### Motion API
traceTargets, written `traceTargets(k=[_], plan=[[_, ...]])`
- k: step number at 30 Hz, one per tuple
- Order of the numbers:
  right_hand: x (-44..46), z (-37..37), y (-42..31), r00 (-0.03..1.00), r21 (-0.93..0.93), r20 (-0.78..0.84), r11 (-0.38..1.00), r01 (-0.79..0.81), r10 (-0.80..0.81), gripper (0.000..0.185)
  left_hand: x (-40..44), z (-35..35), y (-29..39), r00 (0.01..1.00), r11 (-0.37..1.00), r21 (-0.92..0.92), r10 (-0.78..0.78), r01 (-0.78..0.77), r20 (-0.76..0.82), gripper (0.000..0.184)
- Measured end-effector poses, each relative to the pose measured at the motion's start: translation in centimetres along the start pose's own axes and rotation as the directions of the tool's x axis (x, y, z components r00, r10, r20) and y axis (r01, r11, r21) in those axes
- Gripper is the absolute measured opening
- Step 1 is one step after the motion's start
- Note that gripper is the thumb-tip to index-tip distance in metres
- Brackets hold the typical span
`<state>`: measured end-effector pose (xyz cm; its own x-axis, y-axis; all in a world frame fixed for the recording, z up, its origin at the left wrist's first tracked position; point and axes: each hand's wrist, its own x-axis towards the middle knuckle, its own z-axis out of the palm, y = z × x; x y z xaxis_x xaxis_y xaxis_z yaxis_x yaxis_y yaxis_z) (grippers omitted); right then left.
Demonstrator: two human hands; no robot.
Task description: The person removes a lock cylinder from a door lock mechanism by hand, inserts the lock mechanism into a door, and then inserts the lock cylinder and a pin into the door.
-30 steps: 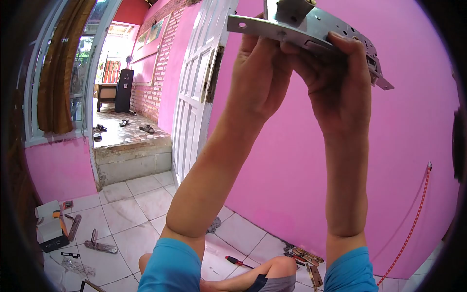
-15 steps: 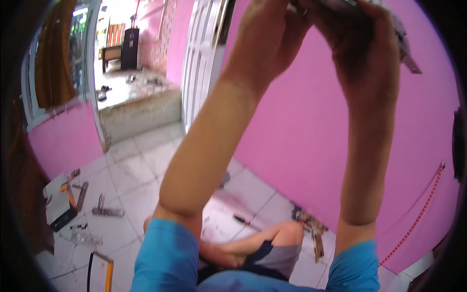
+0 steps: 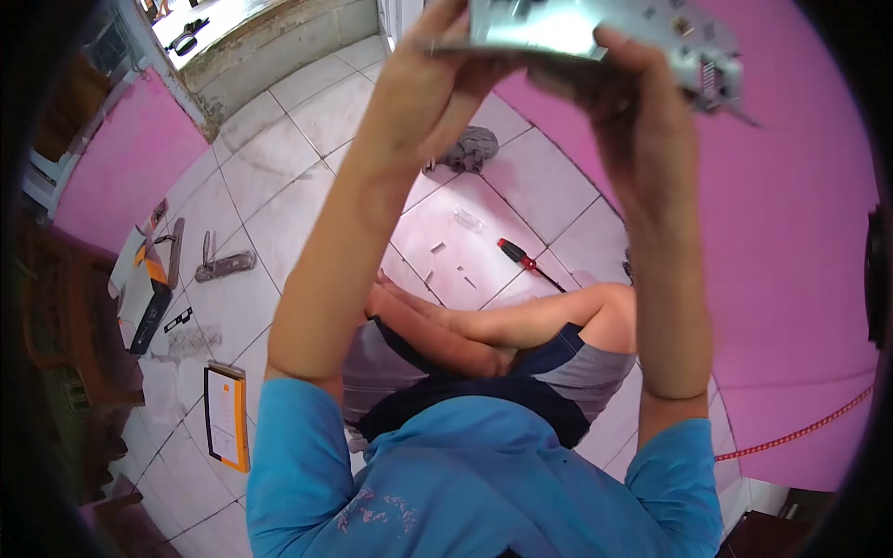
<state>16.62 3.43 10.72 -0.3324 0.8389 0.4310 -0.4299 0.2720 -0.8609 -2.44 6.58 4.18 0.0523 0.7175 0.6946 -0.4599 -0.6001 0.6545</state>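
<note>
A flat silvery mortise lock body (image 3: 539, 26) is raised in front of me at the top of the view, its upper part cut off by the frame edge. My left hand (image 3: 430, 93) grips its left end from below, fingers partly hidden behind it. On the other side, my right hand (image 3: 637, 112) holds the lower right part, thumb on the face and fingers underneath. Near the right end a small coil-like part (image 3: 713, 79) shows. Below, on the tiles, lies a red and black screwdriver (image 3: 530, 263) with several small pieces (image 3: 438, 247).
On the left floor are a door handle (image 3: 226, 266), an open box (image 3: 144, 298), a black strike plate (image 3: 178, 320) and an orange-edged box (image 3: 226, 417). A grey cloth (image 3: 473, 149) lies ahead. The pink wall (image 3: 781, 279) stands close on my right, with a red cord (image 3: 800, 430).
My view has tilted down, bringing my lap and more floor into sight. Both hands still hold the lock body, now lower and showing more of its face.
</note>
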Motion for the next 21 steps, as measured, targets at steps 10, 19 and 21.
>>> traceTargets(k=[10, 19, 21], plan=[[-2.8, -3.1, 11.8, 0.927, 0.258, -0.099, 0.909, -0.328, 0.362, 0.033, -10.4, -1.4, -8.1, 0.881, 0.85, -0.501, -0.352, 0.16, -0.315, 0.032], [-3.0, -5.2, 12.7, 0.854, 0.082, -0.118, 0.862, -0.5, 0.506, 0.035, -13.0, -3.1, -8.1, 0.822, 0.673, -0.664, -0.548, 0.325, -0.153, 0.044], [-2.9, -5.4, 13.1, 0.859, 0.042, -0.117, 0.867, -0.497, 0.498, 0.035, -12.6, -2.6, -7.4, 0.792, 0.647, -0.684, -0.588, 0.336, -0.166, 0.044]])
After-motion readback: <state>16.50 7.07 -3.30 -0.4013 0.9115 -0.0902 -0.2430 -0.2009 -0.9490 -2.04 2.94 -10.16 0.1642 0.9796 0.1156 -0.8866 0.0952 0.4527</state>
